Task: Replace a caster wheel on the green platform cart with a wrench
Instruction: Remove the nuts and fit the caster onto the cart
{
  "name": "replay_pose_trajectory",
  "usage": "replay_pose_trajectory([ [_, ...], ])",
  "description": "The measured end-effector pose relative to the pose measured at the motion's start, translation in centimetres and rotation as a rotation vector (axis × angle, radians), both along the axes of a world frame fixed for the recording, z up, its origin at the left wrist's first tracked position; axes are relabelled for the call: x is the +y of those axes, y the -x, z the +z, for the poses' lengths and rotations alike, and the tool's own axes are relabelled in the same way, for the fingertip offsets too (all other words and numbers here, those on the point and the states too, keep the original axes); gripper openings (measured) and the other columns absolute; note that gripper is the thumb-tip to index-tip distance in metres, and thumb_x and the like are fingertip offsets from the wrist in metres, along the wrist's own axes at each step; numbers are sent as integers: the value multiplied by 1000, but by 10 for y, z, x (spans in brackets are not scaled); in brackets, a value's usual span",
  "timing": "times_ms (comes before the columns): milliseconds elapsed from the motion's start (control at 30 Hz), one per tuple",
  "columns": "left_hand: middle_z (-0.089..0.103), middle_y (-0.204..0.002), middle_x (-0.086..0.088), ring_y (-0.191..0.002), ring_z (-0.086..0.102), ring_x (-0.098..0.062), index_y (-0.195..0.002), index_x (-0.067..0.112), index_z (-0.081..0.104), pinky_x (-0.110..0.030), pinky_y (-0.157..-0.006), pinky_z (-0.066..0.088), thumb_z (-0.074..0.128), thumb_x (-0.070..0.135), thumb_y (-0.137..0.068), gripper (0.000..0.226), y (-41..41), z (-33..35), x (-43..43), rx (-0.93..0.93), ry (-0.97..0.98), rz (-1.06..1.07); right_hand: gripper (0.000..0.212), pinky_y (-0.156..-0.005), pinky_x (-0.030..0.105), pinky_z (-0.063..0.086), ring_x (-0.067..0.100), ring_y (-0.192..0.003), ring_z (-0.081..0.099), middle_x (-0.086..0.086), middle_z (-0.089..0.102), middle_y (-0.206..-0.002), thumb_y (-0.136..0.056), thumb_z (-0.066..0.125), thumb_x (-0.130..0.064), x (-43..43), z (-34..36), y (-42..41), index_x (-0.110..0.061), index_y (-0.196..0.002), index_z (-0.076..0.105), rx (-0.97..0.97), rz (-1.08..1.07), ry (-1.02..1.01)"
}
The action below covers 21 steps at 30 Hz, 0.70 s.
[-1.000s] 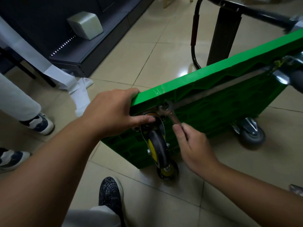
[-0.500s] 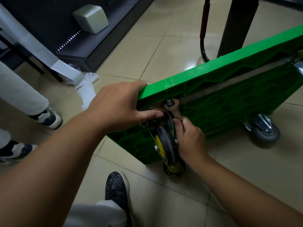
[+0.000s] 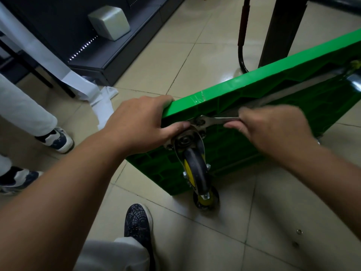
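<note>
The green platform cart stands tipped on its side on the tiled floor, its ribbed underside facing me. A caster wheel with a dark tyre and yellow hub juts from the near corner. My left hand grips the cart's corner, with its thumb on the caster's metal mounting plate. A silver wrench sits on a bolt at the plate's top and points to the right. My right hand, blurred, pinches the wrench's handle. A second yellow-hubbed wheel rests on the floor below.
My dark shoe is just left of the lower wheel. Another person's legs and sneakers stand at the left. A dark low shelf with a grey box lies behind. The cart's black handle and a dark post rise behind it. Small washers lie on the tiles.
My right hand has swung the wrench handle from pointing down beside the caster up to pointing right along the cart's underside. My left hand has kept its grip on the corner.
</note>
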<state>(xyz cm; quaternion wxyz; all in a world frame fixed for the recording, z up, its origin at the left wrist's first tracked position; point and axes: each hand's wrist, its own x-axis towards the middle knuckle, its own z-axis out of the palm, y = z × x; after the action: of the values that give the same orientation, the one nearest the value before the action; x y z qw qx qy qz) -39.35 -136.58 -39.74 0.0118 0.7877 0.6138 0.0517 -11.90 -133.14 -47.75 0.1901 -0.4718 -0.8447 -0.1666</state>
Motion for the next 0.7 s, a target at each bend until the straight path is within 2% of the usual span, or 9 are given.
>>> replay_pose_trajectory([
  [67, 57, -71, 9, -66, 55, -14, -103, 30, 59, -34, -59, 38, 45, 76, -85, 51, -1, 0, 0, -3, 4, 0, 54, -52, 27, 25, 19, -49, 35, 2, 38, -57, -102, 28, -60, 5, 29, -4, -19, -73, 48, -159, 9, 9],
  [133, 58, -73, 8, -67, 56, -15, -102, 31, 59, -34, -59, 38, 46, 75, -85, 49, -1, 1, 0, -8, 13, -1, 54, -53, 29, 25, 20, -51, 36, 3, 38, -59, -100, 29, -62, 5, 45, -5, -19, -72, 45, -225, 31, -13],
  [267, 60, -75, 6, -68, 57, -18, -101, 29, 58, -36, -61, 44, 46, 75, -86, 50, -2, 2, -1, -10, 30, 5, 59, -50, 30, 31, 21, -51, 40, 4, 47, -58, -103, 32, -62, 0, 35, -21, -18, -69, 51, -103, 85, -22],
  [333, 60, -75, 6, -68, 57, -17, -101, 28, 58, -35, -60, 43, 47, 75, -86, 50, -2, 1, 0, -6, 25, 10, 59, -47, 32, 39, 23, -50, 43, 1, 47, -59, -101, 29, -65, -5, 17, -27, -20, -72, 54, 71, 74, 95],
  [400, 59, -73, 6, -67, 57, -17, -101, 28, 58, -34, -58, 39, 48, 75, -87, 49, -2, 1, 1, 3, 18, 13, 53, -48, 38, 44, 24, -52, 49, -6, 45, -59, -99, 29, -65, -12, -6, -24, -23, -76, 53, 336, 86, 307],
  [500, 58, -72, 6, -67, 56, -18, -99, 29, 57, -33, -57, 36, 48, 74, -87, 48, -3, 1, 1, 2, 9, 15, 37, -52, 37, 42, 17, -54, 47, 1, 46, -61, -104, 40, -47, -26, -37, -3, -22, -82, 53, 775, 202, 616],
  [567, 58, -72, 6, -67, 56, -20, -98, 29, 56, -33, -56, 35, 50, 73, -88, 46, -4, 1, 0, 3, 3, 14, 27, -52, 32, 38, 27, -54, 42, 12, 43, -62, -105, 44, -31, -35, -47, 17, -14, -87, 56, 1045, 267, 772],
  [633, 56, -70, 6, -66, 55, -18, -97, 29, 55, -32, -55, 33, 51, 73, -89, 44, -4, 1, -1, 6, 2, 13, 22, -52, 29, 36, 29, -54, 40, 13, 43, -63, -104, 46, -23, -42, -54, 32, -11, -89, 56, 1193, 258, 792],
  [700, 54, -68, 8, -64, 52, -14, -96, 30, 54, -30, -54, 31, 51, 72, -89, 43, -4, 1, -1, 10, 1, 11, 19, -52, 25, 37, 18, -55, 45, 10, 49, -65, -103, 47, -22, -47, -62, 44, -14, -90, 58, 1243, 217, 749],
])
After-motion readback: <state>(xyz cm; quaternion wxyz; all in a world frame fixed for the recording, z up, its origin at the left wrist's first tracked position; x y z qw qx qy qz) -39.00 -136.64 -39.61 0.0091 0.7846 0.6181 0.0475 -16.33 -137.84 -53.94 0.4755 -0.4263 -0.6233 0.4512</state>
